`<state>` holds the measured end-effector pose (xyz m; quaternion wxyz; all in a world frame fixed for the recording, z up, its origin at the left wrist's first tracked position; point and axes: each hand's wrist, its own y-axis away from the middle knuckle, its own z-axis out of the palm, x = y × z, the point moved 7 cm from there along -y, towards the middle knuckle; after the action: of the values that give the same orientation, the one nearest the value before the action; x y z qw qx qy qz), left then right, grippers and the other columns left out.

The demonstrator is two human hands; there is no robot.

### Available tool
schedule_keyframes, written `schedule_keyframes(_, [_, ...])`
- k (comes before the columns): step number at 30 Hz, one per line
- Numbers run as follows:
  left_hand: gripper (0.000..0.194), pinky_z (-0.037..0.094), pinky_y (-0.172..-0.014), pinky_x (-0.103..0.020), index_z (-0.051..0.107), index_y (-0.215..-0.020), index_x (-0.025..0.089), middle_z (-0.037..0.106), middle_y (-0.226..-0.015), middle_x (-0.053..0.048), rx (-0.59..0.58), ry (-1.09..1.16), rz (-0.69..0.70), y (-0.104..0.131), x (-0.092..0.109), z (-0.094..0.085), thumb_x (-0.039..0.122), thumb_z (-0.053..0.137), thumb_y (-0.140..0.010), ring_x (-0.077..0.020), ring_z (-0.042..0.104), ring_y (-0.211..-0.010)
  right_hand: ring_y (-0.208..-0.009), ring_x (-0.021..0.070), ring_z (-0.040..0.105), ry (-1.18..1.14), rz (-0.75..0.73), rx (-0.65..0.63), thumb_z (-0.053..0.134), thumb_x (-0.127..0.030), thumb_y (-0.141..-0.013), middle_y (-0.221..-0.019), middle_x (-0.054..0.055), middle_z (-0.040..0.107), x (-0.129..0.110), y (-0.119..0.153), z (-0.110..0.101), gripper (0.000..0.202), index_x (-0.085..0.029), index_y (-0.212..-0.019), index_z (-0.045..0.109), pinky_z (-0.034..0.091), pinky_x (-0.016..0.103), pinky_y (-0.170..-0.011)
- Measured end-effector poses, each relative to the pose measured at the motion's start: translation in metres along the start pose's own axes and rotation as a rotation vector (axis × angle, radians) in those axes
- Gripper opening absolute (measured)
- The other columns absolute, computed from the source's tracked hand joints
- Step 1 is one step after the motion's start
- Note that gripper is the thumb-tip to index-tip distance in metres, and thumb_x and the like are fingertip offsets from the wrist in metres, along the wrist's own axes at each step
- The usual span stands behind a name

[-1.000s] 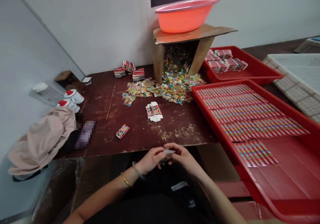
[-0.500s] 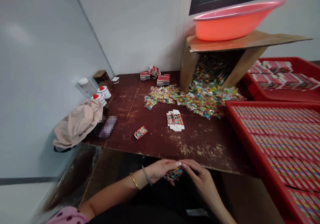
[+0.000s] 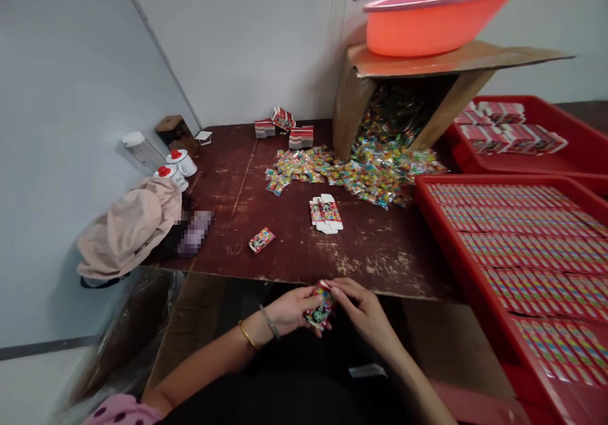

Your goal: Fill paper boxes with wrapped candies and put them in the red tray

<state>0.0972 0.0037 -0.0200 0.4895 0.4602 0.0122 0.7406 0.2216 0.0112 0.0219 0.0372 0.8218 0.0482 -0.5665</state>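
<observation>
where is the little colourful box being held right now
In the head view, the little box is at lower centre by the table's near edge, in the left hand, with the right hand at its upper end.

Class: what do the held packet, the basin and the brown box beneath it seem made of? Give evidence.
Held packet: probably thin printed card, perhaps glossy; flat, multicoloured faces.
Basin: likely smooth plastic; bright colour, shiny rim.
Brown box: apparently mostly matte cardboard; plain panels, stiff jutting flap.
</observation>
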Motion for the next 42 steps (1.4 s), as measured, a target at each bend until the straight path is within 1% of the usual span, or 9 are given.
schedule_keyframes(8, [0.041,0.042,-0.047,-0.018,0.052,-0.111,0.015,0.050,-0.079,-0.001,0.369,-0.382,0.275,-0.004,0.014,-0.009,0.045,0.054,-0.083,-0.0100,0.048,-0.063,-0.101,0.0267,0.062,0.382,-0.068,0.150,0.051,-0.050,-0.087,-0.114,0.011,0.064,-0.005,-0.004,0.010,0.039,-0.025,-0.109,0.070,0.050,0.042,-0.090])
schedule_keyframes(15, [0.030,0.048,-0.054,-0.024,0.051,-0.111,0.015,0.051,-0.079,0.000,0.244,-0.426,0.106,0.002,0.021,-0.024,0.026,0.049,-0.083,-0.0109,0.052,-0.064,-0.103,0.0260,0.061,0.376,-0.194,0.148,0.050,-0.044,-0.089,-0.114,0.012,0.063,-0.019,-0.009,0.030,0.037,-0.025,-0.115,0.066,0.050,0.043,-0.091])
schedule_keyframes(18, [0.038,0.051,-0.080,-0.036,0.047,-0.122,0.015,0.057,-0.104,-0.009,0.368,-0.632,0.377,0.007,0.043,-0.015,0.019,0.046,-0.084,-0.0183,0.058,-0.091,-0.111,0.0247,0.058,0.238,-0.082,0.093,0.050,-0.046,-0.088,-0.124,0.010,0.060,-0.011,-0.021,0.035,0.045,-0.025,-0.126,0.058,0.046,0.042,-0.097])
schedule_keyframes(21, [0.054,0.041,-0.101,-0.039,0.043,-0.130,0.017,0.053,-0.126,-0.012,0.309,-0.957,0.575,0.011,0.064,-0.002,0.018,0.058,-0.078,-0.0222,0.050,-0.115,-0.113,0.0241,0.058,0.022,0.046,0.111,0.049,-0.050,-0.086,-0.125,0.010,0.061,0.006,-0.036,0.030,0.050,-0.021,-0.126,0.057,0.043,0.040,-0.101])
schedule_keyframes(23, [0.052,0.037,-0.104,-0.043,0.050,-0.127,0.021,0.052,-0.128,-0.010,0.418,-1.194,0.561,0.016,0.081,-0.022,0.023,0.064,-0.076,-0.0252,0.047,-0.120,-0.115,0.0259,0.057,-0.065,0.152,0.162,0.051,-0.054,-0.083,-0.124,0.010,0.063,0.024,-0.043,0.020,0.053,-0.018,-0.120,0.061,0.041,0.041,-0.103])
schedule_keyframes(27, [0.055,0.034,-0.103,-0.052,0.050,-0.130,0.020,0.051,-0.126,-0.014,1.006,-1.443,0.412,0.052,0.124,-0.108,0.020,0.064,-0.076,-0.0315,0.040,-0.124,-0.117,0.0288,0.056,-0.117,0.288,0.199,0.057,-0.061,-0.074,-0.121,0.010,0.065,0.053,-0.048,0.001,0.058,-0.018,-0.113,0.065,0.040,0.041,-0.103])
schedule_keyframes(30, [0.048,0.042,-0.096,-0.044,0.053,-0.128,0.016,0.058,-0.111,-0.012,0.982,-1.266,0.382,0.062,0.128,-0.137,0.018,0.057,-0.080,-0.0250,0.053,-0.107,-0.108,0.0285,0.061,-0.166,0.301,0.154,0.061,-0.064,-0.069,-0.115,0.010,0.068,0.052,-0.049,0.003,0.061,-0.018,-0.109,0.067,0.050,0.035,-0.090])
schedule_keyframes(36, [0.056,0.050,-0.071,-0.028,0.045,-0.136,0.019,0.058,-0.126,-0.010,0.428,-0.503,0.361,0.034,0.078,-0.079,0.039,0.054,-0.085,-0.0180,0.060,-0.090,-0.071,0.0170,0.063,-0.413,0.299,0.074,0.060,-0.060,-0.074,-0.098,0.007,0.070,0.020,-0.062,0.047,0.061,-0.018,-0.118,0.061,0.047,0.022,-0.050])
schedule_keyframes(42, [0.059,0.040,-0.100,-0.037,0.041,-0.138,0.018,0.055,-0.128,-0.012,0.621,-0.822,0.521,0.026,0.068,-0.053,0.033,0.056,-0.083,-0.0222,0.053,-0.113,-0.086,0.0199,0.065,-0.547,0.240,0.138,0.061,-0.054,-0.076,-0.112,0.009,0.067,0.016,-0.080,0.065,0.055,-0.020,-0.119,0.060,0.055,0.029,-0.068])
